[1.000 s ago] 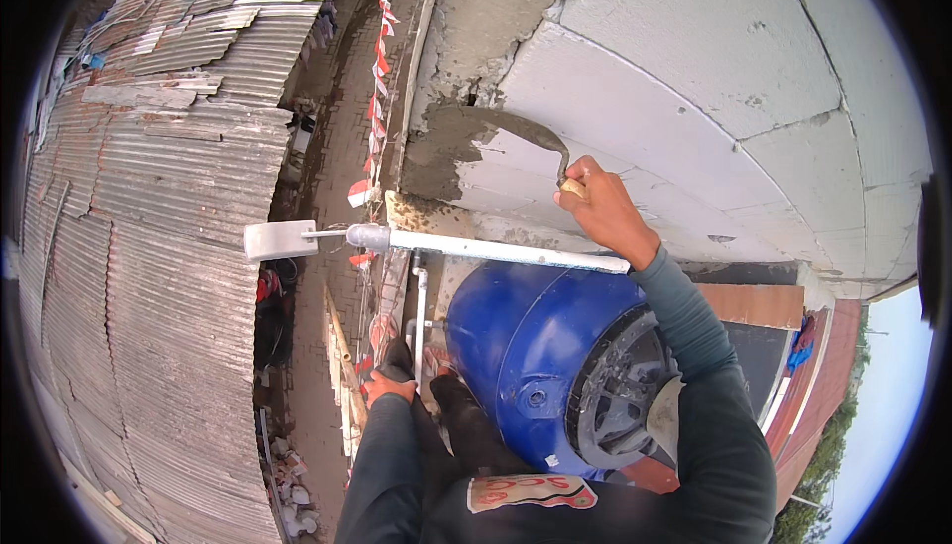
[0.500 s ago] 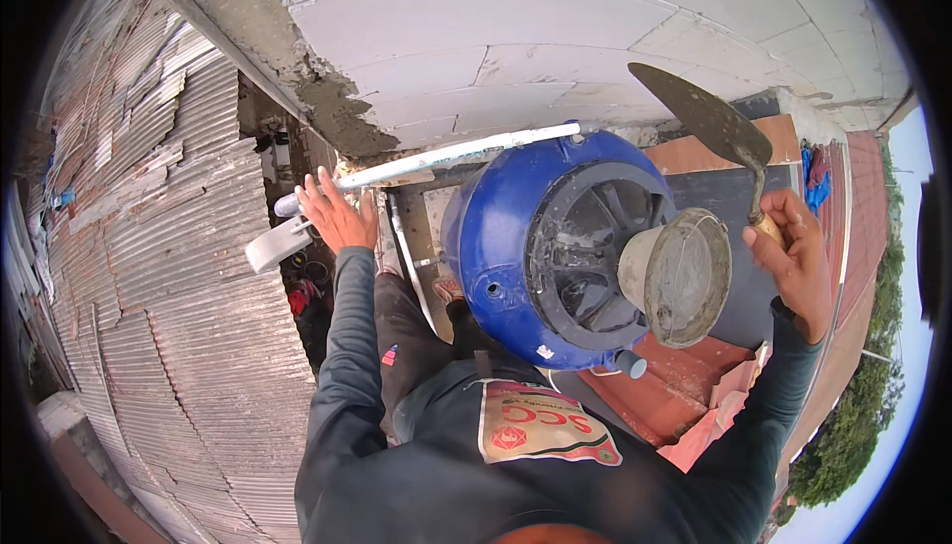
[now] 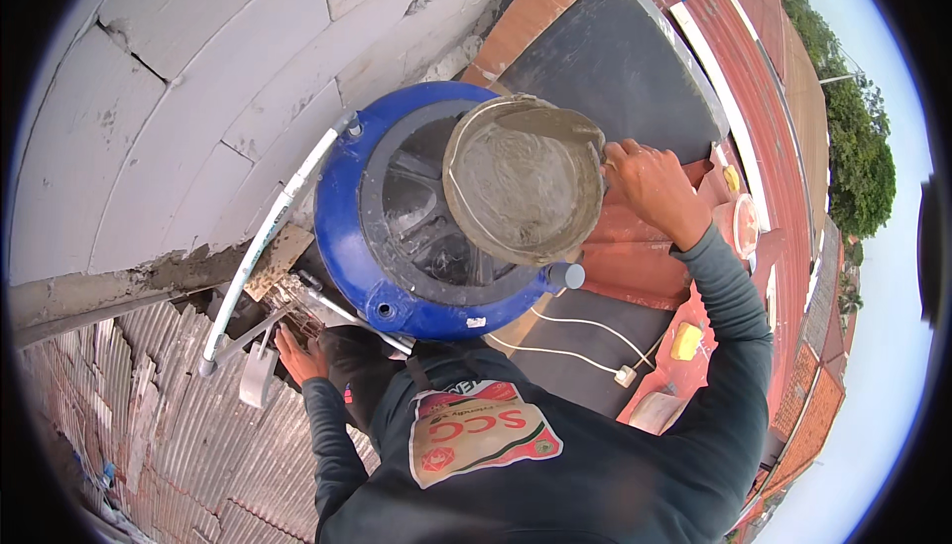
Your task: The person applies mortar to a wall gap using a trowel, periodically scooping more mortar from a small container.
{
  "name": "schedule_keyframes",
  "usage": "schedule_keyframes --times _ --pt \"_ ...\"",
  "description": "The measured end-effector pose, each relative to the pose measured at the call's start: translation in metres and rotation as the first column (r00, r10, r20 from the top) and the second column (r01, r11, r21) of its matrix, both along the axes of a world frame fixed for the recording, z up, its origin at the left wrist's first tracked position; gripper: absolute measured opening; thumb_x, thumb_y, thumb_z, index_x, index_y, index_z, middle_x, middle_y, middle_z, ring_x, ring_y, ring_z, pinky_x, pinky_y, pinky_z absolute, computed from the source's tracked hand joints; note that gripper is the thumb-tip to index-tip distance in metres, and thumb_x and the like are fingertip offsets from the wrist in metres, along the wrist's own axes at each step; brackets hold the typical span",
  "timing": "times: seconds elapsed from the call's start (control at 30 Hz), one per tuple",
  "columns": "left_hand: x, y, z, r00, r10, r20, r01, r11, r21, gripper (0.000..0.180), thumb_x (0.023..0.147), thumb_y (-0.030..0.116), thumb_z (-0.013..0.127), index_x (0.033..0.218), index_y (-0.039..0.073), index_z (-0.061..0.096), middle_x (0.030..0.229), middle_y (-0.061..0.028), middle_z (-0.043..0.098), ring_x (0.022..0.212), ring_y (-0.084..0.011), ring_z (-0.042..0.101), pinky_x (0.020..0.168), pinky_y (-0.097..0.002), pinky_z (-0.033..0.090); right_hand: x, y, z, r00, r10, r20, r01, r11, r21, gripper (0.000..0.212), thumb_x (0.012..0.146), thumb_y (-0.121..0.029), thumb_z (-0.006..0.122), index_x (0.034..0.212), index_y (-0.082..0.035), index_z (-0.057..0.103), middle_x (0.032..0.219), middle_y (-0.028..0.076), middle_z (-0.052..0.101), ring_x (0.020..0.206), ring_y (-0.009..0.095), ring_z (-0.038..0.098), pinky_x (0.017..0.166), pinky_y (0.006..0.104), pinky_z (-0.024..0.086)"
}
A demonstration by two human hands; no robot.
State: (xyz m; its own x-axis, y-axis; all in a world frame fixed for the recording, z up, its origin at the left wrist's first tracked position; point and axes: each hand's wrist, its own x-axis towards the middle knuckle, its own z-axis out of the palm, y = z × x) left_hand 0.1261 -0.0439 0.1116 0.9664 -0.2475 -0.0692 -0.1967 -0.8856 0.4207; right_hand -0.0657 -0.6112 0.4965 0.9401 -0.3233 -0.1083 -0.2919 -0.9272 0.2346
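My right hand (image 3: 654, 187) is closed round the handle of a trowel, at the right rim of a bucket (image 3: 572, 237). The trowel's blade (image 3: 570, 125) dips into the bucket, against its far right inner wall. Wet grey mortar (image 3: 521, 182) fills the bucket, which rests on the black lid (image 3: 412, 197) of a blue tank (image 3: 342, 232). At the lower left my left hand (image 3: 302, 358) is open, fingers stretched out and holding nothing I can see. It is nearest to a pale, flat-ended piece (image 3: 258, 377), beside my leg.
A white pipe (image 3: 268, 232) slants beside the tank, along the pale block wall (image 3: 178, 137). Rusty corrugated sheets (image 3: 178, 415) lie below left. On the right are red roofing (image 3: 630, 256), a yellow sponge-like block (image 3: 685, 342) and a white cord with a socket (image 3: 624, 376).
The view has turned toward the right. My right hand has brought the trowel from raised in the air down into the bucket. My left hand now appears lower, still open.
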Motion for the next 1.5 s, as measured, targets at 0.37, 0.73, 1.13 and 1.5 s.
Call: schedule_keyframes --times 0.37,0.73,1.13,1.5 --pt "-0.057 0.148 -0.065 0.903 0.302 -0.306 -0.225 0.938 0.264 0.064 0.085 0.036 0.070 0.139 0.003 0.060 0.128 -0.0297 0.065 0.121 -0.0457 0.062 0.105 -0.0519 0.047 -0.004 0.009 -0.015 0.794 -0.364 -0.487 0.547 0.076 0.834 0.039 0.106 -0.036 0.053 0.087 -0.003 0.059 0.073 0.004 0.061 0.057 0.010 0.056 0.052 0.0258 0.046" --pt "-0.055 0.110 -0.081 0.823 0.403 -0.400 -0.274 0.899 0.342 0.055 0.086 0.011 0.057 0.140 0.019 0.065 0.109 -0.0205 0.075 0.104 -0.0394 0.071 0.091 -0.0497 0.055 -0.057 -0.009 0.016 0.796 -0.492 -0.353 0.471 0.136 0.872 0.041 0.107 -0.039 0.055 0.086 -0.005 0.061 0.072 0.003 0.060 0.054 0.008 0.055 0.049 0.0241 0.044" --pt "-0.067 0.085 -0.054 0.697 0.527 -0.486 -0.473 0.847 0.241 0.055 0.082 0.017 0.062 0.137 0.011 0.066 0.124 -0.0197 0.071 0.117 -0.0349 0.068 0.101 -0.0420 0.053 -0.007 -0.010 0.117 0.842 -0.511 -0.170 0.374 0.328 0.867 0.039 0.106 -0.039 0.058 0.096 -0.002 0.064 0.065 0.004 0.059 0.046 0.008 0.051 0.043 0.0220 0.038" --pt "-0.188 0.114 -0.069 0.449 0.703 -0.551 -0.737 0.640 0.217 0.056 0.078 0.014 0.062 0.134 0.013 0.069 0.127 -0.0220 0.070 0.120 -0.0348 0.067 0.105 -0.0425 0.052 0.204 0.081 0.099 0.995 -0.005 -0.100 0.093 0.416 0.905 0.034 0.108 -0.033 0.055 0.102 -0.001 0.064 0.073 0.004 0.060 0.056 0.008 0.053 0.051 0.0235 0.041"
